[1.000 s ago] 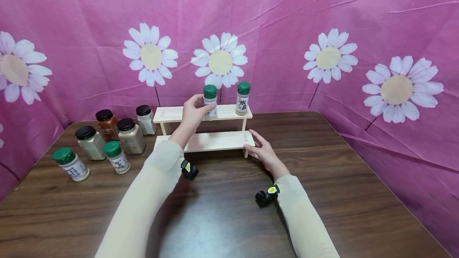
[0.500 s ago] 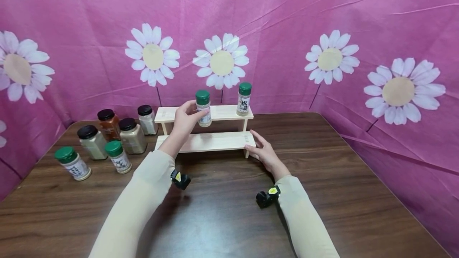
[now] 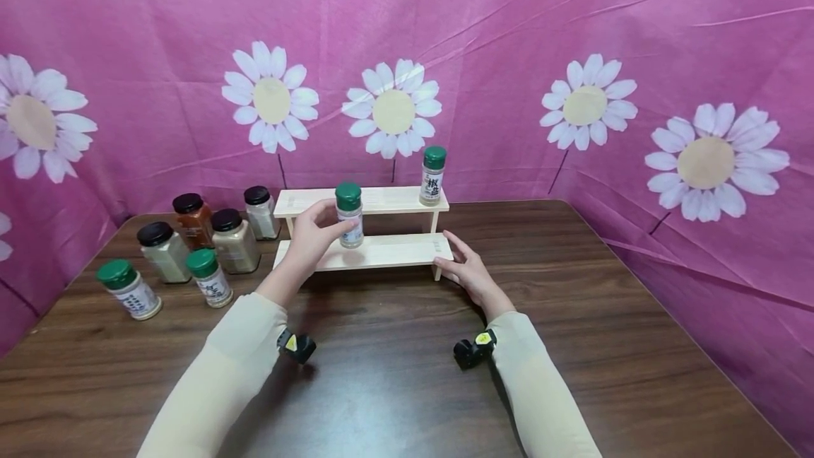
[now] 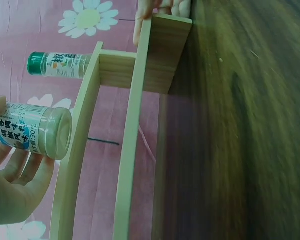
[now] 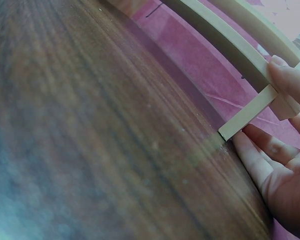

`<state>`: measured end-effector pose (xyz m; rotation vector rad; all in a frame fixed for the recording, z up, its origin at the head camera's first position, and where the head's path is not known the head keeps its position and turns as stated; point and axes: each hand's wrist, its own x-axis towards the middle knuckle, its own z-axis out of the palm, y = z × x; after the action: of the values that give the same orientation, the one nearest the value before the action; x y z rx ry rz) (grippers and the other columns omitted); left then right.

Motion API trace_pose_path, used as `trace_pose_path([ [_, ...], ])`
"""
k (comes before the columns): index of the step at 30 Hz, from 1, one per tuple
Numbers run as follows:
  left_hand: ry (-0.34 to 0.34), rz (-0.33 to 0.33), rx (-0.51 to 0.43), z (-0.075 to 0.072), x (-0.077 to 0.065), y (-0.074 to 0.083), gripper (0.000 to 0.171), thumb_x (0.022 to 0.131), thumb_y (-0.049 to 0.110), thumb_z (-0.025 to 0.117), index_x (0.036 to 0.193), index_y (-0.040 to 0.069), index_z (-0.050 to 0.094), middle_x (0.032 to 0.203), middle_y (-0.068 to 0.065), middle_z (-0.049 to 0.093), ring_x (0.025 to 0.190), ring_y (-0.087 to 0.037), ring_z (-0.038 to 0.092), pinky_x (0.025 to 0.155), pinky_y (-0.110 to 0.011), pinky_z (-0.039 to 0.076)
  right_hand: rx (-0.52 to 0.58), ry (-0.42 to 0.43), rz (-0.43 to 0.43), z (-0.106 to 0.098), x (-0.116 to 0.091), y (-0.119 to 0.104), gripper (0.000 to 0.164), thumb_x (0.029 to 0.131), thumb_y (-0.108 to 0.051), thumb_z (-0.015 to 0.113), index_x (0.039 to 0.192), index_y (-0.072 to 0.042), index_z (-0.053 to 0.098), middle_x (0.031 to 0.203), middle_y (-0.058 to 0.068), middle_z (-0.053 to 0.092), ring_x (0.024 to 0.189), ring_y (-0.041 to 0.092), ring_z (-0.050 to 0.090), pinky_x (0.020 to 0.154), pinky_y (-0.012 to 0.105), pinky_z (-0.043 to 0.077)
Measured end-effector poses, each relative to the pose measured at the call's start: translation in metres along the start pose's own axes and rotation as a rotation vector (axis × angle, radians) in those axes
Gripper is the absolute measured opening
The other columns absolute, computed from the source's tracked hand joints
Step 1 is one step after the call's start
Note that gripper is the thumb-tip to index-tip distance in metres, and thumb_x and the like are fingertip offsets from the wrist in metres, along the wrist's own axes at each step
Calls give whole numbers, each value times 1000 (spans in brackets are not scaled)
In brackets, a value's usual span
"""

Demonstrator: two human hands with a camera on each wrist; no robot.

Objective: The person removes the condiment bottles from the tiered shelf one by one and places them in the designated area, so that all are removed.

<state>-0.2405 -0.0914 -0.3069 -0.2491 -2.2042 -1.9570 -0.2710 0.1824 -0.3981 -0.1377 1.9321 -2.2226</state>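
My left hand (image 3: 309, 237) grips a spice jar (image 3: 350, 216) with a green cap and a white label. In the head view the jar stands upright and overlaps the lower step of a two-tier wooden rack (image 3: 400, 249). The left wrist view has the jar's clear base (image 4: 59, 134) facing the rack, fingers curled round its side. With thumb and fingers, my right hand (image 3: 469, 274) holds the right end of the lower step; in the right wrist view its thumb (image 5: 290, 80) lies on the board's edge. Another green-capped jar (image 3: 432, 179) stands at the right of the upper step.
Left of the rack on the brown table (image 3: 381, 387) are two green-capped jars (image 3: 132, 292) and several black-capped square jars (image 3: 234, 244), one with reddish contents (image 3: 193, 223). A pink cloth (image 3: 483, 34) with white daisies hangs behind.
My left hand has carried the green-capped jar off the upper step, forward and down to the left, in front of the lower step. My right hand stays on the rack's end.
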Motion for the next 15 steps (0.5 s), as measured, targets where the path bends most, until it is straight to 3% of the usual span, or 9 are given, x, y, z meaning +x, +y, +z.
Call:
trace_pose_path([
  [10, 40, -4, 56, -32, -21, -5, 43, 75, 11, 67, 113, -1, 51, 105, -16, 55, 91, -15, 51, 82, -30, 39, 10, 4, -4, 0, 1, -2, 70, 78, 0, 60, 137, -15, 24, 125, 23, 36, 95, 19, 51, 81, 29, 42],
  [15, 50, -30, 63, -45, -32, -12, 44, 75, 16, 68, 111, -1, 50, 100, -9, 57, 89, -12, 51, 81, -29, 39, -5, 4, 6, 0, 0, 0, 69, 79, -1, 60, 137, -16, 24, 125, 22, 35, 96, 19, 50, 82, 29, 42],
])
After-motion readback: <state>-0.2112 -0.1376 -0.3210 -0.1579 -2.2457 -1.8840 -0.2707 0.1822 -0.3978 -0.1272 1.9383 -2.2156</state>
